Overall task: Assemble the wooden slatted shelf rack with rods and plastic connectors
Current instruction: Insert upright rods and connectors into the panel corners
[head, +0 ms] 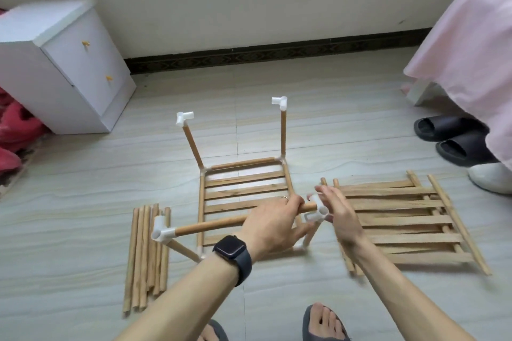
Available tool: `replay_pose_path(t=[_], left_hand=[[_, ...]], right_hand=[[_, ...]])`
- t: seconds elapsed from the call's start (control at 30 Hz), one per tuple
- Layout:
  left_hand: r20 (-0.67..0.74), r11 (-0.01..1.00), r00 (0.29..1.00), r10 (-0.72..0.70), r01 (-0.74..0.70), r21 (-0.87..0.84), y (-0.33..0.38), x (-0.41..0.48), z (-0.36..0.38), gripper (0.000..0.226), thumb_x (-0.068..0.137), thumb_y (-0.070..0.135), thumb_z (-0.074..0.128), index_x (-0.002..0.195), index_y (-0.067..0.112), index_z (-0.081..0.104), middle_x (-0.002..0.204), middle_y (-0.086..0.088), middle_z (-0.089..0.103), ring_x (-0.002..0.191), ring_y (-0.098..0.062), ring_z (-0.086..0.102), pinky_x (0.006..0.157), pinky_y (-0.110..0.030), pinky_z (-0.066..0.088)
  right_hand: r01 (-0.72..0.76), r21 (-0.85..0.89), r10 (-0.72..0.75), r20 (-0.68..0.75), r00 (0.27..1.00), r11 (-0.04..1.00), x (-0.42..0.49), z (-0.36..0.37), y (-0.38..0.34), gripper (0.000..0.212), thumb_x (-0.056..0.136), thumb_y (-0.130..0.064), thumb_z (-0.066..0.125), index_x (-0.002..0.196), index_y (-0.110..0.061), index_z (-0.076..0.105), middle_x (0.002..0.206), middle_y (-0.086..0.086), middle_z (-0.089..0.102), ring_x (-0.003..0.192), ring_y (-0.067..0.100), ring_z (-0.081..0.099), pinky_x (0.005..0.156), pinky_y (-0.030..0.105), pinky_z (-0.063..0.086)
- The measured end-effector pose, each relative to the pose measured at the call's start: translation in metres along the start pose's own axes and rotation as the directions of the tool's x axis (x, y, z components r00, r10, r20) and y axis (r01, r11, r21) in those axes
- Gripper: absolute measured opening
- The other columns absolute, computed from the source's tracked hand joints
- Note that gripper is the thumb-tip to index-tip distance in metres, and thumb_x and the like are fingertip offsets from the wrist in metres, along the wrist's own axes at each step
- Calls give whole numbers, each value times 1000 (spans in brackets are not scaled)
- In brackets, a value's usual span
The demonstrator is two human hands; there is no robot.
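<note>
- Grips the round light-wood crossbar rod (219, 223) with the left hand (273, 225), fingers curled fully round it near its right end.
- Sets the right hand (342, 219) against the white plastic corner connector (318, 209) just beyond the left hand's knuckles. Blurred there, so cannot tell whether pinching it or only pressing with straight fingers.
- Judged as seating the rod end into that connector, on top of the near right leg of the half-built wooden slatted rack (245, 188), which sits under and beyond both hands.
- To do it well: keep the rod in line with the socket, push straight along its length, and brace the connector from the opposite side so the leg below does not splay.
- Watch the second white connector (162, 232) at the rod's other end, left of the left wrist: a hard shove could work it loose.
- Check afterwards for a bare gap at either socket.
- Leaves untouched the bundle of loose wooden rods (146, 252) left of the left forearm and the stacked slatted wooden panels (401, 224) right of the right hand, both on the pale tiled floor (83, 202).
</note>
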State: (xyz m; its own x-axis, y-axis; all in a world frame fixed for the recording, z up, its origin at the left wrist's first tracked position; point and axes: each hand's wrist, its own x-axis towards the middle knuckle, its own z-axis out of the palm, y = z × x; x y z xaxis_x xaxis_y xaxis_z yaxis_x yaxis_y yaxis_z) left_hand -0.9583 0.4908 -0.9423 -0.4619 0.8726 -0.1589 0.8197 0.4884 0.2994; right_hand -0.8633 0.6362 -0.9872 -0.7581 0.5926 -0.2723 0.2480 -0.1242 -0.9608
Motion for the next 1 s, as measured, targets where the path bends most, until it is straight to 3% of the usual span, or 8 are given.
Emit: replay_pose_path(t=[0.1, 0.17, 0.27, 0.4, 0.63, 0.77, 0.9, 1.0], left_hand=[[-34, 997, 999, 14, -11, 81, -6, 9, 9, 47, 100, 65, 32, 124, 26, 44, 104, 2, 68, 90, -25, 65, 66, -41, 51], [-80, 993, 996, 24, -14, 118, -13, 8, 13, 44, 100, 66, 26, 106, 26, 41, 94, 6, 66, 81, -24, 64, 63, -41, 51], [-124, 990, 992, 35, -17, 139, -16, 8, 18, 44, 96, 69, 16, 96, 28, 33, 85, 7, 62, 73, -23, 62, 58, -40, 50], [-163, 989, 986, 33, -9, 147, -16, 13, 22, 47, 95, 70, 12, 95, 28, 34, 79, 11, 58, 70, -20, 61, 52, -35, 42], [-140, 984, 989, 48, -22, 178, -18, 11, 25, 41, 100, 66, 19, 93, 27, 28, 74, 10, 45, 69, -24, 60, 51, -35, 30], [-89, 973, 992, 90, -69, 220, -19, 10, 28, 40, 103, 63, 20, 94, 25, 29, 84, 5, 61, 62, -23, 50, 50, -35, 25], [-60, 968, 990, 125, -109, 228, -16, 12, 33, 43, 99, 63, 10, 95, 25, 27, 87, 3, 62, 68, -26, 60, 51, -35, 27], [-36, 953, 986, 165, -150, 264, -14, 15, 36, 51, 91, 64, -1, 96, 23, 28, 89, 0, 62, 72, -30, 64, 53, -36, 30]], right_hand=[[-1, -120, 13, 104, 995, 993, 8, 7, 6, 38, 108, -36, 45, 99, -16, 76, 100, -3, 78, 103, 15, 70, 90, 25, 49], [39, -170, -37, 14, 999, 985, 7, 9, 12, 50, 107, -45, 43, 82, -10, 67, 78, -6, 69, 81, 20, 67, 78, 33, 48], [73, -153, -90, -112, 990, 986, 1, 14, 17, 49, 108, -46, 40, 71, -16, 50, 62, -11, 50, 66, 14, 52, 67, 29, 42], [78, -115, -98, -176, 979, 990, -1, 22, 17, 45, 110, -40, 35, 71, -19, 45, 57, -19, 47, 59, -1, 44, 60, 15, 37], [84, -46, -92, -235, 968, 995, -3, 20, 22, 43, 109, -40, 37, 73, -18, 45, 54, -19, 45, 54, -2, 40, 56, 14, 35], [91, -29, -95, -247, 964, 995, -5, 20, 21, 45, 97, -52, 35, 71, -18, 46, 59, -12, 43, 54, 3, 40, 54, 14, 36], [116, -129, -138, -180, 974, 985, -3, 20, 27, 45, 103, -48, 35, 69, -19, 45, 60, -11, 47, 58, 6, 45, 60, 21, 39], [143, -249, -181, -138, 974, 958, 0, 23, 32, 45, 110, -38, 36, 71, -19, 47, 64, -8, 54, 61, 3, 52, 61, 17, 40]])
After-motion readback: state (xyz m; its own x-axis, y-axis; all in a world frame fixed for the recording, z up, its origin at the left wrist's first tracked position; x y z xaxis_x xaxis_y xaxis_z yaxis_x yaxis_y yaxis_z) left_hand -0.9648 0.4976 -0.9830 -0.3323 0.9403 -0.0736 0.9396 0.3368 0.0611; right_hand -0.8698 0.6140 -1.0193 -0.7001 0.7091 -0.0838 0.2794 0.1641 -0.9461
